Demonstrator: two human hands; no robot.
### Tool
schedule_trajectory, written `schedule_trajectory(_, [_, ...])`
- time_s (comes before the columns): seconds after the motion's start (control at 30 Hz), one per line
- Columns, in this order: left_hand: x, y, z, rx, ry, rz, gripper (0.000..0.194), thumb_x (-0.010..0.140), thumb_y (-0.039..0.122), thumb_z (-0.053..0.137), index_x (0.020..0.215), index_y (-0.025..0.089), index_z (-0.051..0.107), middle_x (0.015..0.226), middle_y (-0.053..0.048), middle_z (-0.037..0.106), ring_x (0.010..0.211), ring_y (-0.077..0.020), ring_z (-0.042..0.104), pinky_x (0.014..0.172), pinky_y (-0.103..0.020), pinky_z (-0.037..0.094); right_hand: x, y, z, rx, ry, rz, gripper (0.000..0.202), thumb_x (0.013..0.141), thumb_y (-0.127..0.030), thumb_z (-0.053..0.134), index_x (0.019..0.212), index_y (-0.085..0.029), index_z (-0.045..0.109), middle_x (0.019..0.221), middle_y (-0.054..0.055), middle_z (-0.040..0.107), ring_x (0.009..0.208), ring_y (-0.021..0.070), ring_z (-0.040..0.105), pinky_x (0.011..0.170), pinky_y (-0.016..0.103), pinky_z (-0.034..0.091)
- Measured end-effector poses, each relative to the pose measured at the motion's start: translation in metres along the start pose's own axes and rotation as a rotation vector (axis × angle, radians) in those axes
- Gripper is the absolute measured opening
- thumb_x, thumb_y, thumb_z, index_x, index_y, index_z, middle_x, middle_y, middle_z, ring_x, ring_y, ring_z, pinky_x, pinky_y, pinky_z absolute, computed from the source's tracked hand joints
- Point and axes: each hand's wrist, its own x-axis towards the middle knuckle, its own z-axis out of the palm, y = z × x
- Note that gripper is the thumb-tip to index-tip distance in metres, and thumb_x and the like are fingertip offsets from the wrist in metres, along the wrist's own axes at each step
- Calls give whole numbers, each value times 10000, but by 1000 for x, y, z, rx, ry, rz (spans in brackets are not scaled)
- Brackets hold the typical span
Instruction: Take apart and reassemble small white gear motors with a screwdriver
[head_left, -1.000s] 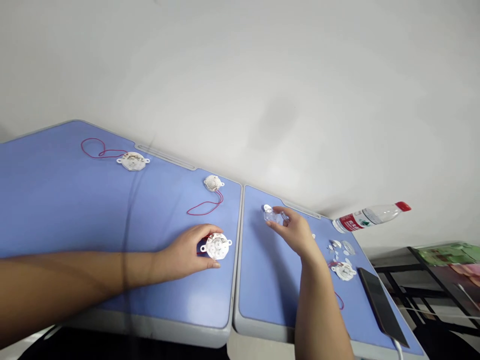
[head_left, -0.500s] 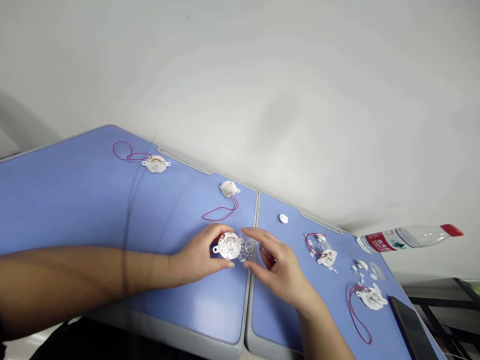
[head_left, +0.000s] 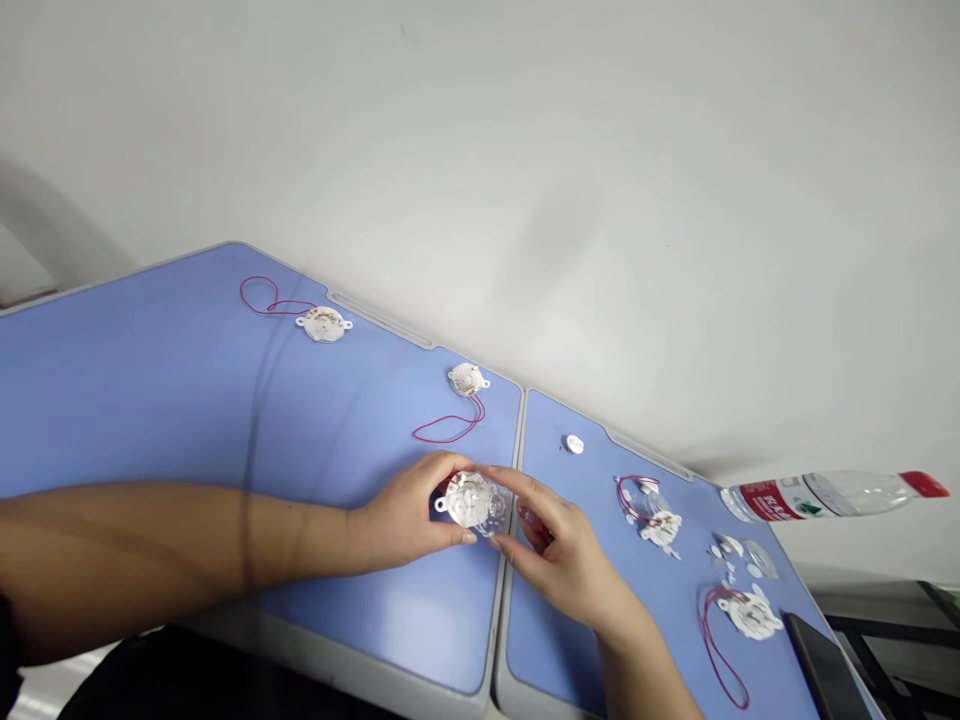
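In my left hand (head_left: 409,508), between thumb and fingers, is a round white plastic gear unit (head_left: 465,502) with a mounting ear at its left and gears showing on its face. My right hand (head_left: 551,535) pinches a clear plastic cover (head_left: 493,508) by its edges, overlapping the unit's right side. Whether the cover is seated on the unit I cannot tell. Something red and clear shows under my right hand's curled fingers, mostly hidden. Behind my hands lies a similar white unit (head_left: 469,379) with a red wire loop (head_left: 450,430).
Another wired unit (head_left: 324,324) lies at the back left. To the right are a small white knob (head_left: 574,444), two opened units (head_left: 661,528) (head_left: 750,615) with loose parts, a red-capped bottle (head_left: 832,495) on its side and a black phone (head_left: 825,665). A seam divides the blue tables (head_left: 375,620).
My right hand has brought the clear cover left, so it now overlaps the gear unit more. The whole view has shifted slightly.
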Motion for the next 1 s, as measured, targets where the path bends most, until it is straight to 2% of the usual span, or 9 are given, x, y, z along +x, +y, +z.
schedule_trajectory(0.13, [-1, -1, 1, 37, -20, 9, 548, 602, 175, 793, 1088, 205, 542, 1039, -41, 626, 945, -228, 589, 841, -379, 481, 1, -2, 3, 10, -18, -19, 626, 813, -57, 564, 1374, -307, 447, 1369, 74, 564, 804, 165, 644, 585, 266, 509])
schedule_trajectory(0.3, [0, 1, 2, 55, -38, 3, 528, 601, 192, 798, 1067, 219, 550, 1024, -30, 629, 929, -219, 590, 823, -364, 485, 5, -4, 5, 4, -17, -31, 564, 818, -58, 556, 1329, -290, 500, 1379, 70, 564, 1062, 229, 643, 759, 330, 569])
schedule_trajectory(0.43, [0, 2, 1, 43, -41, 12, 516, 590, 192, 806, 1040, 216, 555, 1023, -27, 642, 928, -221, 593, 825, -360, 487, 8, -5, 6, -8, -39, -58, 545, 826, -58, 549, 1321, -283, 513, 1389, 79, 556, 1158, 239, 614, 871, 364, 559])
schedule_trajectory(0.57, [0, 1, 1, 69, -31, 8, 483, 592, 191, 804, 1009, 200, 560, 997, -29, 643, 907, -221, 596, 810, -358, 486, 9, -3, 7, -14, -44, -98, 539, 835, -50, 544, 1325, -274, 518, 1386, 76, 560, 1280, 228, 529, 1042, 394, 466])
schedule_trajectory(0.8, [1, 3, 2, 160, -7, -8, 466, 565, 208, 819, 955, 196, 563, 933, -23, 638, 876, -225, 584, 778, -353, 473, 7, -1, 10, -35, -59, -94, 553, 844, -53, 540, 1353, -265, 496, 1427, 90, 518, 1312, 234, 497, 1066, 413, 448])
schedule_trajectory(1.0, [1, -1, 3, 76, -35, -13, 447, 594, 198, 798, 971, 190, 558, 938, -18, 629, 862, -205, 583, 763, -332, 470, 6, 0, 11, -63, -62, -98, 528, 858, -58, 536, 1342, -269, 505, 1430, 96, 510, 1305, 229, 501, 1054, 398, 454])
